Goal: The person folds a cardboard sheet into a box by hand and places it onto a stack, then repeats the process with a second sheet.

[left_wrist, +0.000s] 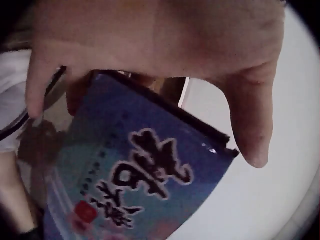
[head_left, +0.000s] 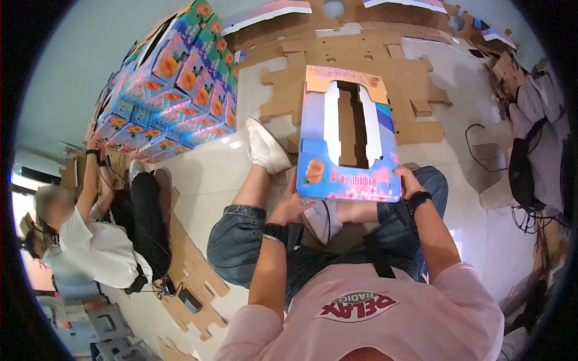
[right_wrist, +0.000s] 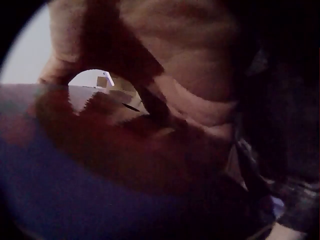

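Both hands, left hand [head_left: 293,206] and right hand [head_left: 407,180], grip our printed fruit carton [head_left: 349,135] at centre frame by its lower corners; we judge it light, stiff, crushable.

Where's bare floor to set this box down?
Bare tile lies between the stacked boxes and your left shoe, and right of the box by the black cable. Ahead, flat cardboard sheets crowd the floor.

Left hand [left_wrist: 165,45] grips top edge of blue printed carton [left_wrist: 135,175], thumb [left_wrist: 252,125] at 1 corner, fingers [left_wrist: 37,95] opposite; white floor [left_wrist: 270,200] beyond.
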Demonstrator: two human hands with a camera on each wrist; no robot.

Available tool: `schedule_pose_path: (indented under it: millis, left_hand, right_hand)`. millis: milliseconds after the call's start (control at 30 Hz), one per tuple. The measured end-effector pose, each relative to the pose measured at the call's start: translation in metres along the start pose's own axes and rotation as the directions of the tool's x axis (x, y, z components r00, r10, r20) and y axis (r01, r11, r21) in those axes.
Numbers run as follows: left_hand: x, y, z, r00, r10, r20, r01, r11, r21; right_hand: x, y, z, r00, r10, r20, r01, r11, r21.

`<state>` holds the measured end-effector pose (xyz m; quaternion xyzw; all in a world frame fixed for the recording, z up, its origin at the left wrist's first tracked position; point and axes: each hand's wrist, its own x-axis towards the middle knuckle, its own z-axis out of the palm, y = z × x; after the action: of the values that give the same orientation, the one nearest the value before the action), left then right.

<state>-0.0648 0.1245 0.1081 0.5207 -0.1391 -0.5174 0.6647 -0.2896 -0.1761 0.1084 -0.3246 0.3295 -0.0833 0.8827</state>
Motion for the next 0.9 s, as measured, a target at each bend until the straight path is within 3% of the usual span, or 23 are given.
schedule_pose_path:
  millis: [67, 133, 200, 367, 400, 433, 467, 533, 567, 633, 667, 733, 767, 833, 900]
  left_hand:
    - [-0.016, -0.023, -0.01, 0.999, 0.018, -0.035, -0.015, 0.997, 0.077]
    - [-0.057, 0.002, 0.02, 0.999, 0.013, 0.047, -0.005, 0.987, -0.163]
    - [-0.065, -0.015, 0.012, 0.999, 0.05, 0.021, -0.046, 0.985, -0.168]
    - [-0.064, -0.023, 0.016, 0.993, 0.104, -0.058, -0.11, 0.988, -0.109]
    - [-0.064, -0.023, 0.02, 0.988, 0.127, -0.09, -0.135, 0.987, -0.09]
    - [-0.065, -0.021, 0.026, 0.982, 0.145, -0.119, -0.154, 0.986, -0.069]
    - [-0.066, -0.018, 0.032, 0.983, 0.145, -0.113, -0.154, 0.985, -0.074]
    - [-0.071, -0.006, 0.049, 0.965, 0.18, -0.191, -0.205, 0.971, -0.121]
    - [-0.075, 0.004, 0.059, 0.966, 0.176, -0.189, -0.201, 0.972, -0.123]
    - [-0.084, 0.026, 0.079, 0.951, 0.189, -0.243, -0.213, 0.974, -0.073]
    - [-0.087, 0.031, 0.086, 0.95, 0.192, -0.246, -0.216, 0.974, -0.071]
    - [-0.091, 0.037, 0.099, 0.918, 0.26, -0.3, -0.264, 0.964, 0.029]
    - [-0.092, 0.043, 0.104, 0.915, 0.273, -0.297, -0.27, 0.961, 0.051]
    - [-0.091, 0.037, 0.106, 0.902, 0.305, -0.307, -0.288, 0.952, 0.101]
    - [-0.092, 0.042, 0.111, 0.907, 0.317, -0.277, -0.298, 0.948, 0.111]
  right_hand:
    - [-0.003, 0.008, -0.014, 0.991, 0.132, 0.019, -0.13, 0.987, -0.099]
    - [-0.012, 0.012, -0.013, 0.989, 0.149, -0.001, -0.147, 0.978, -0.149]
    - [-0.03, 0.008, 0.006, 0.994, 0.099, 0.049, -0.076, 0.937, -0.34]
    - [-0.039, -0.012, 0.04, 0.98, 0.193, 0.05, -0.165, 0.926, -0.34]
    - [-0.04, -0.019, 0.05, 0.998, -0.043, -0.049, 0.006, 0.811, -0.585]
    - [-0.043, -0.026, 0.061, 0.953, -0.294, -0.078, 0.12, 0.598, -0.792]
    - [-0.046, -0.033, 0.075, 0.951, -0.298, -0.083, 0.116, 0.595, -0.795]
    - [-0.05, -0.04, 0.115, 0.828, -0.524, 0.202, 0.39, 0.278, -0.878]
    - [-0.056, -0.038, 0.137, 0.829, -0.523, 0.198, 0.386, 0.279, -0.879]
    - [-0.063, -0.031, 0.183, 0.859, -0.285, 0.425, 0.502, 0.308, -0.808]
    - [-0.063, -0.024, 0.201, 0.812, -0.241, 0.531, 0.579, 0.224, -0.784]
    - [-0.06, -0.006, 0.221, 0.707, -0.232, 0.668, 0.656, -0.136, -0.742]
    - [-0.063, -0.002, 0.234, 0.704, -0.229, 0.672, 0.662, -0.131, -0.738]
    - [-0.08, -0.006, 0.264, 0.787, -0.297, 0.54, 0.434, -0.356, -0.828]
    - [-0.08, -0.006, 0.266, 0.829, -0.262, 0.493, 0.396, -0.346, -0.85]
